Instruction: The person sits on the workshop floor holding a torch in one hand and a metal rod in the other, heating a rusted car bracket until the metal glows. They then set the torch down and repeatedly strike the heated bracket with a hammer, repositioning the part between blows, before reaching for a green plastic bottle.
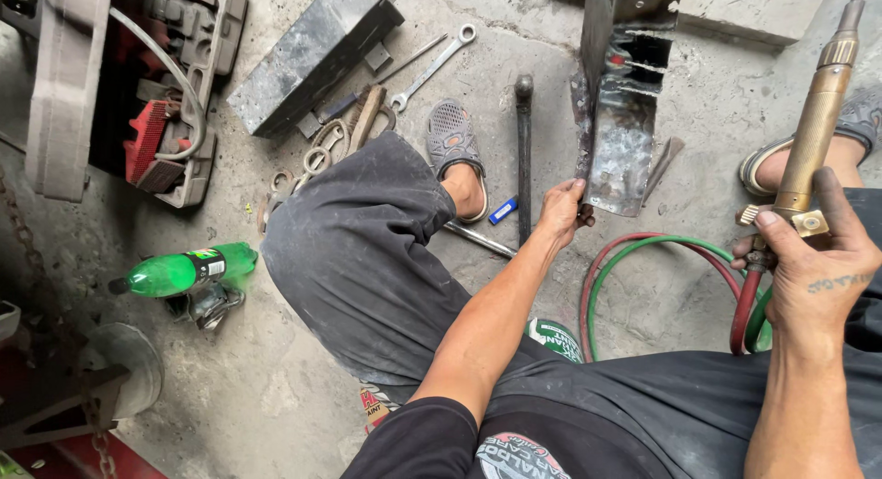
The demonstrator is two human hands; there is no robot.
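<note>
Gripping a brass cutting torch [813,135] in the right hand [818,268], the left hand [562,213] steadied a scorched, already part-cut steel bracket [620,121]; torch unlit.

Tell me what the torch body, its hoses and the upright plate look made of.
Torch in the right hand: likely brass, shown by its golden metallic sheen. Hoses: probably rubber; one red, one green, matte and bending in loops. Plate under the left hand: apparently steel; grey, scorched, with rough dark edges.
</note>
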